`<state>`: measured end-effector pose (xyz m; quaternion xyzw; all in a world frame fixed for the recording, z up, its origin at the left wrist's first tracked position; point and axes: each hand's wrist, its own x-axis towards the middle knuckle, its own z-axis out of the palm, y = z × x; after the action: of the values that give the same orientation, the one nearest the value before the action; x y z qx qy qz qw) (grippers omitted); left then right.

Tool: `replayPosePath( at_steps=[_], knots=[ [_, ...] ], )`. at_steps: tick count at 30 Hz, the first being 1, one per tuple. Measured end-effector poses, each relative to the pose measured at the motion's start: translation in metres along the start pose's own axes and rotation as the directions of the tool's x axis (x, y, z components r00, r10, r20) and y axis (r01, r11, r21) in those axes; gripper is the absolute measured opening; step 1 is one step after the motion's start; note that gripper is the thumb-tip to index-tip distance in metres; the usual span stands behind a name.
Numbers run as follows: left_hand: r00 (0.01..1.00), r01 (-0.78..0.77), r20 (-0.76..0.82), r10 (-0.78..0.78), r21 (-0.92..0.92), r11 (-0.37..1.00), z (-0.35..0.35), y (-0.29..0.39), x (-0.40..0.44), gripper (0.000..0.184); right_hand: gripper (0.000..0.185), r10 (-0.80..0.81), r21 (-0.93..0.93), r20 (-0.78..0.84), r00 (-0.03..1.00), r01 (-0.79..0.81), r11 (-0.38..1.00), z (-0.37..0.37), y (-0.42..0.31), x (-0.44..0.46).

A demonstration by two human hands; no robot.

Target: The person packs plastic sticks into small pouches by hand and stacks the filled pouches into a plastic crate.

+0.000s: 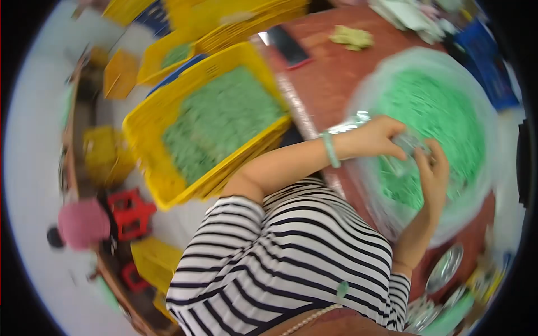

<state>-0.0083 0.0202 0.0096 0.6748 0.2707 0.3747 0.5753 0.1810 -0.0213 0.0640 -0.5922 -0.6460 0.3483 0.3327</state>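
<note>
My left hand, with a pale green bangle at its wrist, pinches a small greyish clear item between thumb and fingers. My right hand holds the same item from the other side, its fingertips close to the left ones. The item is blurred, so its kind is unclear. Both hands are over a clear plastic bag spread wide around a heap of bright green strands. Something shiny and silvery lies beside my left wrist.
The red table bears a dark phone, a crumpled yellow item and a silvery round dish. To the left is a yellow crate of green pieces. Farther left are a person in a pink cap and a red stool.
</note>
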Motion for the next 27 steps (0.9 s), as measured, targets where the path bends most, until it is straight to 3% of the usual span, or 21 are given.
replayPosePath(
  at_steps=[2,4,6,7,8,9,10,11,13,14,15,16,18,20,21,22,23,25,26,27],
  knots=[
    [0.999,0.043,-0.022,-0.045,-0.048,0.998,-0.014,0.012,-0.021,0.025,0.009,-0.089,-0.008,0.104,0.991,0.09,0.996,0.018,-0.003,0.001],
    [0.997,-0.008,-0.079,0.029,0.253,0.967,-0.037,0.012,-0.046,0.026,0.011,-0.167,-0.013,0.24,0.956,0.175,0.985,0.029,-0.006,0.0],
    [0.98,0.077,-0.192,-0.044,0.164,0.983,-0.079,0.015,-0.083,0.02,0.015,-0.166,-0.025,0.278,0.946,0.18,0.983,0.04,-0.026,-0.001],
    [0.95,0.098,-0.311,0.019,0.354,0.93,-0.108,0.022,-0.108,0.019,0.017,-0.164,-0.042,0.23,0.959,0.178,0.983,0.041,-0.032,-0.001],
    [0.894,0.207,-0.442,0.066,0.54,0.816,-0.143,0.021,-0.136,0.021,0.02,-0.158,-0.061,0.18,0.971,0.171,0.983,0.041,-0.034,-0.002],
    [0.781,0.51,-0.591,-0.201,0.418,0.752,-0.183,0.018,-0.169,0.021,0.023,-0.201,-0.088,0.144,0.969,0.215,0.973,0.034,-0.025,0.001],
    [0.638,0.622,-0.755,-0.152,0.389,0.68,-0.214,0.014,-0.205,0.019,0.024,-0.158,-0.096,0.115,0.981,0.169,0.981,0.025,-0.013,0.004],
    [0.638,0.653,-0.77,-0.017,0.529,0.542,-0.252,0.003,-0.246,0.018,0.024,-0.118,-0.099,0.084,0.989,0.126,0.987,0.018,-0.001,0.007],
    [0.442,0.865,-0.848,-0.293,0.316,0.39,-0.305,-0.01,-0.32,0.022,0.023,-0.081,-0.062,0.073,0.994,0.086,0.994,0.005,0.017,0.01],
    [0.345,0.936,-0.858,-0.38,0.283,0.211,-0.337,-0.038,-0.365,0.028,0.023,-0.121,-0.096,0.034,0.992,0.123,0.988,0.001,0.025,0.011],
    [0.332,0.943,-0.871,-0.363,0.309,0.123,-0.351,-0.059,-0.402,0.028,0.023,-0.158,-0.133,-0.003,0.987,0.156,0.979,-0.002,0.029,0.009],
    [0.319,0.944,-0.882,-0.346,0.328,0.034,-0.357,-0.075,-0.424,0.029,0.023,-0.074,-0.111,-0.024,0.997,0.071,0.991,-0.004,0.024,0.005],
    [0.102,0.993,-0.853,-0.513,0.115,0.008,-0.361,-0.091,-0.435,0.032,0.022,-0.042,-0.127,-0.041,0.998,0.037,0.991,-0.014,0.022,0.003],
    [0.107,0.994,-0.822,-0.559,0.094,0.052,-0.377,-0.135,-0.46,0.032,0.022,-0.038,-0.155,-0.095,0.995,0.023,0.988,-0.014,0.021,0.001],
    [0.116,0.993,-0.793,-0.598,0.071,0.098,-0.367,-0.126,-0.447,0.033,0.022,-0.032,-0.158,-0.09,0.995,0.017,0.987,-0.014,0.02,-0.001],
    [0.022,0.985,-0.766,-0.643,-0.095,0.147,-0.356,-0.116,-0.432,0.03,0.022,-0.012,-0.147,-0.11,0.994,-0.005,0.989,-0.016,0.019,-0.002],
    [0.021,0.985,-0.763,-0.646,-0.095,0.144,-0.353,-0.122,-0.431,0.03,0.022,0.008,-0.135,-0.132,0.991,-0.026,0.991,-0.017,0.019,-0.004],
    [0.203,0.971,-0.847,-0.492,0.11,0.212,-0.351,-0.136,-0.434,0.026,0.022,0.002,-0.146,-0.122,0.993,-0.02,0.989,-0.018,0.021,-0.007],
    [0.204,0.971,-0.847,-0.492,0.112,0.209,-0.349,-0.14,-0.433,0.026,0.023,-0.01,-0.154,-0.113,0.994,-0.007,0.988,-0.019,0.023,-0.008],
    [0.202,0.962,-0.942,-0.267,0.141,0.233,-0.347,-0.143,-0.433,0.022,0.023,-0.008,-0.15,-0.114,0.993,-0.009,0.989,-0.02,0.025,-0.008]
  ],
)
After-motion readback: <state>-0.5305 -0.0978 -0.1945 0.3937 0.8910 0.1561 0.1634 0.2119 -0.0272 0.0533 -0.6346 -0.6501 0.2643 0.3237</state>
